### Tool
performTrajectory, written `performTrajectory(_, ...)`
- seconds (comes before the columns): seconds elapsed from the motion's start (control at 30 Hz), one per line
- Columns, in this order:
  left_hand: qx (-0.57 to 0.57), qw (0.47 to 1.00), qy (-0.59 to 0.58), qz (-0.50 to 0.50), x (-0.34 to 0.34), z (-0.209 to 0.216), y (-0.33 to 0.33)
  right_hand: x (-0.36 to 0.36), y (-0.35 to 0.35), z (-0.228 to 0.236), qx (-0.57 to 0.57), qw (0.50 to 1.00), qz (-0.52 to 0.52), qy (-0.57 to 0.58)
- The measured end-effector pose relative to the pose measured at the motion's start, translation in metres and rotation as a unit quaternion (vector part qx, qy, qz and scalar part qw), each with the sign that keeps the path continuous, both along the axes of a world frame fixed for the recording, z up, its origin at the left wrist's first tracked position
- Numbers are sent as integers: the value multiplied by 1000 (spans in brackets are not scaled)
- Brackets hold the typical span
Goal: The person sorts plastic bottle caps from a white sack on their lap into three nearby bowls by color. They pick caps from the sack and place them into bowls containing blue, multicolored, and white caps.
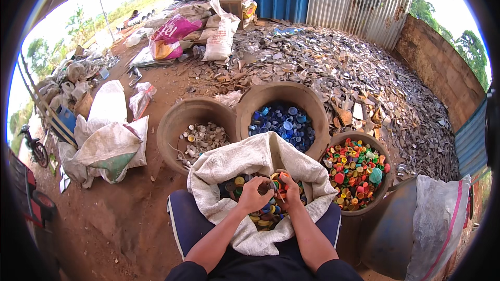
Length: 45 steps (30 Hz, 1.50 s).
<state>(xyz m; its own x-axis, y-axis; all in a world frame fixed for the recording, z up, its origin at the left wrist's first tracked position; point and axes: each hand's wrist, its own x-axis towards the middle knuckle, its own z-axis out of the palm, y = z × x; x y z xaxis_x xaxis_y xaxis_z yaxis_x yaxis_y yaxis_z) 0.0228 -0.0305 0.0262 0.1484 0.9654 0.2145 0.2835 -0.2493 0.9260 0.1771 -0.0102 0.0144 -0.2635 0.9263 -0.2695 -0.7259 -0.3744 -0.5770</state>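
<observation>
My right fingers (pixel 294 192) pinch an orange cap (pixel 279 178); my left fingers' (pixel 255 184) grip I can't tell. Seemingly sorted blue caps (pixel 288 125) lie beyond the woven sack (pixel 209 178); mixed caps (pixel 265 221) remain inside.

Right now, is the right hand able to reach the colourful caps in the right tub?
Probably yes: the right hand would have to cross the sack's rim, but the colourful caps lie nearby, uncovered.

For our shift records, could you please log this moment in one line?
left hand: at mouth of pale woven sack | right hand: at small orange plastic piece | ahead: round brown tub, blue plastic caps
</observation>
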Motion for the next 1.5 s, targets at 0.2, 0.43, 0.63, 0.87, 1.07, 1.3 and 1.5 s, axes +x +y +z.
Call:
performTrajectory(0.2,-251,945,-210,0,-2,-14,6,-2,3,-6,108,975,-12,-196)
performTrajectory(0.43,-336,835,-432,-60,-5,-10,7,3,1,17,38,994,-40,-91)
performTrajectory(0.63,-350,833,-424,-64,-6,-12,8,5,0,18,37,997,-31,-53)
performTrajectory(0.87,59,947,317,6,-32,8,13,7,4,5,47,988,-47,-141)
performTrajectory(1.07,-207,978,-32,-14,-36,17,15,9,3,11,-22,999,-34,3)
performTrajectory(1.3,-241,964,112,2,-36,13,14,9,4,5,-24,1000,-3,-7)
performTrajectory(1.5,-268,952,-118,-85,-46,-25,17,8,-1,6,-16,1000,8,-15)
